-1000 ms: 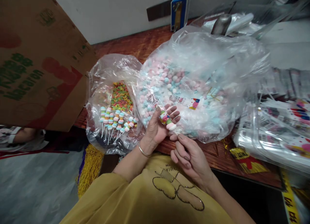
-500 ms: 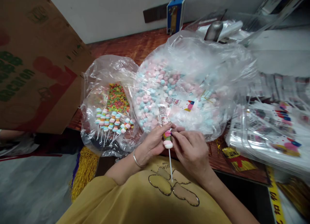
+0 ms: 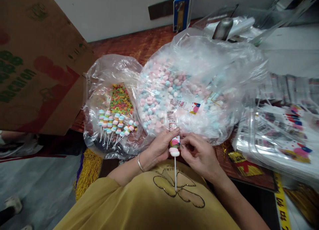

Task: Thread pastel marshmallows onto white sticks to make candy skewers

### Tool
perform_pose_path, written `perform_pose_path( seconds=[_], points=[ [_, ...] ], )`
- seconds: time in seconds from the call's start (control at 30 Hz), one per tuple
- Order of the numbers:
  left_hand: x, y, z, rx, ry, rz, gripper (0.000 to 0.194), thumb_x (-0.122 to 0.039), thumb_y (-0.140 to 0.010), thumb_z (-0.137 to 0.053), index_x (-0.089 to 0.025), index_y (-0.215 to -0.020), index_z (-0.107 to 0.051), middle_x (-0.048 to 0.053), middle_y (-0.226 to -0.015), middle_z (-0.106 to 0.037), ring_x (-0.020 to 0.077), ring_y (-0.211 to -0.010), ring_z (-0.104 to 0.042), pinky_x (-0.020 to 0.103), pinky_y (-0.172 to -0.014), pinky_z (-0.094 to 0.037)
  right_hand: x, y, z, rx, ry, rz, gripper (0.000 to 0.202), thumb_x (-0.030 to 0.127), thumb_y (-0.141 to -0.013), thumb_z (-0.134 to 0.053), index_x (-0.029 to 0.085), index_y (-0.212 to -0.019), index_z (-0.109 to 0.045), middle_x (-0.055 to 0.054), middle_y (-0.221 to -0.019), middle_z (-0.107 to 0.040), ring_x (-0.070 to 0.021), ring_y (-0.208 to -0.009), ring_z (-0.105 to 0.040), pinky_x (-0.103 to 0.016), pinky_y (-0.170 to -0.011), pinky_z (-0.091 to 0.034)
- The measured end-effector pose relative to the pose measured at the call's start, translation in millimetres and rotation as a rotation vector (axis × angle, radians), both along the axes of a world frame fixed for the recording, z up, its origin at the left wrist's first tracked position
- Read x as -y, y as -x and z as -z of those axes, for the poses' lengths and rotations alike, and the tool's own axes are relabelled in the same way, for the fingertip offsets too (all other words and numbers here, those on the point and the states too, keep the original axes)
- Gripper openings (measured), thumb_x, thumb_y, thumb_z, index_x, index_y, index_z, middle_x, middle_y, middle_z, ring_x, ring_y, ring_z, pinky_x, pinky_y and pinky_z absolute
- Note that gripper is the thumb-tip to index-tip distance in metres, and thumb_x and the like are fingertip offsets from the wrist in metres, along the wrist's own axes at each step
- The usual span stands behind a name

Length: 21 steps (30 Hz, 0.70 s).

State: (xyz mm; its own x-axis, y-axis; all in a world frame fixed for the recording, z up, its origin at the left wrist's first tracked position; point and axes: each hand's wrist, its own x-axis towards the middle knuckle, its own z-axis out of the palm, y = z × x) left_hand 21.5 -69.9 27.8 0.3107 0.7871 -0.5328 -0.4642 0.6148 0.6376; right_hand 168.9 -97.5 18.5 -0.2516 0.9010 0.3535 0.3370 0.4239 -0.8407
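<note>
A candy skewer (image 3: 174, 152) of marshmallows and ring gummies on a white stick hangs down in front of my shirt. Its upper part sits inside a small printed plastic wrapper (image 3: 171, 118). My left hand (image 3: 160, 145) grips the wrapped upper part between thumb and fingers. On the other side, my right hand (image 3: 199, 153) has its fingertips pinched at the wrapper's edge; the exact bit of film between them is hard to see. Beyond my hands lies a large clear bag of pink, blue and white marshmallows (image 3: 154, 100).
On the left, finished-looking candy skewers (image 3: 116, 123) lie on a clear bag beside ring gummies (image 3: 121, 99). A cardboard box (image 3: 45, 64) stands further left. Stacked printed wrappers (image 3: 279, 130) lie at the right, near a gold packet (image 3: 245, 163). A blue device (image 3: 183, 11) stands by the wall.
Both hands and the skewer have shifted slightly down in the picture. My right fingertips have moved a little away from the skewer. The wrapper now stands more upright.
</note>
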Motion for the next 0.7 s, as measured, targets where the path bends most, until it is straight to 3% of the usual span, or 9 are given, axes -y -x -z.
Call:
perform_pose_path(
  seconds=[0.1, 0.17, 0.23, 0.4, 0.5, 0.7],
  points=[
    [-2.0, -0.9, -2.2, -0.027, -0.006, -0.007, 0.041, -0.05, -0.065, -0.086, -0.015, -0.073, -0.067, 0.001, -0.069, -0.063, 0.0106, -0.063, -0.056, 0.026, -0.064, -0.047, 1.8, -0.5, -2.3, -0.127, 0.103, -0.026, 0.016, 0.016, -0.093, -0.055, 0.022, -0.078, -0.056, 0.0, -0.074, -0.059, -0.016, -0.07, -0.058, -0.029, -0.066, -0.045],
    [-3.1, -1.6, -2.8, -0.045, -0.019, -0.026, 0.044, -0.053, -0.066, -0.085, -0.015, -0.072, -0.064, 0.0, -0.068, -0.061, 0.0094, -0.061, -0.053, 0.024, -0.061, -0.045, 2.9, 0.3, -0.4, -0.135, 0.078, 0.024, 0.012, 0.017, -0.095, -0.055, 0.022, -0.084, -0.059, 0.0, -0.078, -0.06, -0.0157, -0.071, -0.059, -0.029, -0.066, -0.046],
    [-3.8, -2.6, -3.5, -0.078, -0.034, -0.061, 0.046, -0.056, -0.066, -0.084, -0.016, -0.073, -0.062, -0.001, -0.068, -0.059, 0.0087, -0.061, -0.052, 0.023, -0.059, -0.043, 2.4, 0.4, 3.5, -0.044, -0.055, 0.057, 0.007, 0.017, -0.095, -0.058, 0.022, -0.096, -0.063, -0.002, -0.083, -0.063, -0.0161, -0.075, -0.06, -0.03, -0.068, -0.047],
    [-4.5, -5.9, -6.5, -0.18, -0.102, -0.068, 0.045, -0.059, -0.072, -0.079, -0.019, -0.073, -0.058, -0.003, -0.063, -0.054, 0.0106, -0.058, -0.05, 0.027, -0.059, -0.044, -5.2, -6.3, 6.8, 0.336, -0.481, 0.029, 0.024, 0.013, -0.096, -0.059, 0.019, -0.117, -0.066, -0.009, -0.097, -0.073, -0.0199, -0.085, -0.064, -0.036, -0.076, -0.045],
    [-3.5, -7.0, -6.9, -0.204, -0.129, -0.064, 0.043, -0.059, -0.074, -0.077, -0.019, -0.075, -0.058, -0.002, -0.063, -0.052, 0.0108, -0.059, -0.049, 0.027, -0.058, -0.043, -9.3, -10.8, -0.4, 0.449, -0.633, -0.027, 0.025, 0.014, -0.097, -0.056, 0.017, -0.12, -0.067, -0.011, -0.102, -0.075, -0.0197, -0.081, -0.063, -0.038, -0.076, -0.044],
    [-0.3, -5.4, -4.4, -0.182, -0.013, -0.048, 0.051, -0.062, -0.071, -0.078, -0.016, -0.081, -0.057, -0.004, -0.067, -0.051, 0.0076, -0.056, -0.045, 0.023, -0.05, -0.033, -15.7, -10.4, -9.8, 0.536, -0.818, -0.055, 0.018, 0.01, -0.095, -0.057, 0.012, -0.109, -0.068, -0.01, -0.091, -0.076, -0.0198, -0.078, -0.062, -0.037, -0.074, -0.047]
  ],
)
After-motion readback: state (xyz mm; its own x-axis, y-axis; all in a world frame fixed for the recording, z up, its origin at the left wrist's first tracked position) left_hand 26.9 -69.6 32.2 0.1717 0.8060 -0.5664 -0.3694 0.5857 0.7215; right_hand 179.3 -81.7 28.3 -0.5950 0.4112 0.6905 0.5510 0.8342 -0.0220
